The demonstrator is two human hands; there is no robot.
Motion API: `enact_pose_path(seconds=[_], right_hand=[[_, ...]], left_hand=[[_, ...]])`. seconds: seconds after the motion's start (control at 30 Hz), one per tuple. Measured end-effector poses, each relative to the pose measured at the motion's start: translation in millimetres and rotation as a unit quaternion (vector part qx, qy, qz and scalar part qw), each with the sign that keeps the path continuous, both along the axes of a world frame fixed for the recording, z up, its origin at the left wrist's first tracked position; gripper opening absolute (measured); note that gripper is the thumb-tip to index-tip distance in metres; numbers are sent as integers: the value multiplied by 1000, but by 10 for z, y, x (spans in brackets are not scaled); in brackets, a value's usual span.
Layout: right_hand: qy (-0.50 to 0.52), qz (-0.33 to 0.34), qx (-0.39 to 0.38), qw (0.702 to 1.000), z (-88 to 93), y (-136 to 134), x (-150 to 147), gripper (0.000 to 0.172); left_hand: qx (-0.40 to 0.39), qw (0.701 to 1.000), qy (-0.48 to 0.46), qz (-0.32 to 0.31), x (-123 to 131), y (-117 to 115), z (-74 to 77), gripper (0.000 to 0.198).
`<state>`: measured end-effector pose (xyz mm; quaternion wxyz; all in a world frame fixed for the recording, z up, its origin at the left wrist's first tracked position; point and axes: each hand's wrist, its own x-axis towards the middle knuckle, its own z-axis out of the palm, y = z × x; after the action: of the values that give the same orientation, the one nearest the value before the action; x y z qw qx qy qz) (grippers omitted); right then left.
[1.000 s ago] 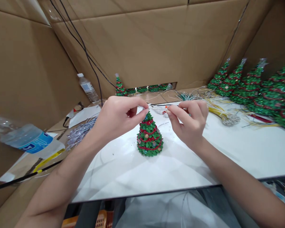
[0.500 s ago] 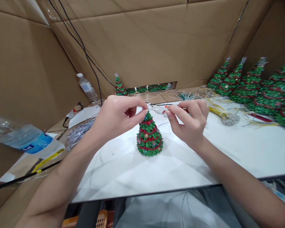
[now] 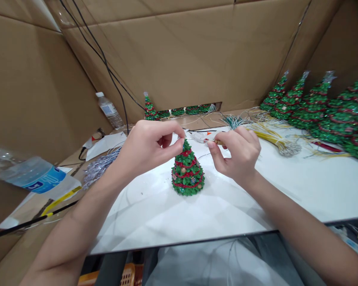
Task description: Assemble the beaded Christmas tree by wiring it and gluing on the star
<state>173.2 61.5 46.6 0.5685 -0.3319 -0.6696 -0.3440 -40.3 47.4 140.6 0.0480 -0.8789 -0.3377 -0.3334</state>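
A small green Christmas tree figure (image 3: 187, 171) with red garlands stands upright on the white tabletop (image 3: 286, 186). My left hand (image 3: 149, 145) is pinched shut just above and left of the tree's tip, holding one end of a thin wire. My right hand (image 3: 237, 153) is pinched shut to the right of the tip, holding the other end of that wire (image 3: 197, 140), which stretches level between both hands over the treetop.
Several finished trees (image 3: 313, 107) lean along the right cardboard wall. Bundles of yellow and white wires (image 3: 274, 141) lie behind my right hand. Two water bottles (image 3: 26, 174) (image 3: 109, 109), black cables and a yellow-handled tool (image 3: 58, 200) are at left. One tree (image 3: 149, 107) stands at the back.
Both hands have moved slightly closer together and the wire span between them has shortened; my right hand dipped a little lower. The tree has not moved.
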Motion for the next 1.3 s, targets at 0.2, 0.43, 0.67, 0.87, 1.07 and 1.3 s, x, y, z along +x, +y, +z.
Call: enact_pose_path(seconds=[0.2, 0.43, 0.67, 0.87, 1.07, 1.3], right_hand=[[32, 6, -7, 999, 9, 14, 31, 15], [29, 26, -34, 999, -12, -15, -14, 15], [20, 24, -44, 999, -36, -15, -38, 15], [13, 23, -49, 998, -25, -32, -60, 17], [6, 27, -39, 999, -29, -32, -60, 15], [5, 32, -30, 999, -22, -40, -68, 13]], left_hand=[[-15, 1000, -8, 14, 0, -2, 33, 9], [-8, 1000, -15, -3, 66, -7, 2, 4], [-12, 1000, -23, -4, 73, -26, -3, 3], [4, 1000, -27, -5, 81, -18, -21, 9], [71, 997, -28, 16, 98, -32, -41, 11], [80, 996, -12, 42, 72, -54, -28, 12]])
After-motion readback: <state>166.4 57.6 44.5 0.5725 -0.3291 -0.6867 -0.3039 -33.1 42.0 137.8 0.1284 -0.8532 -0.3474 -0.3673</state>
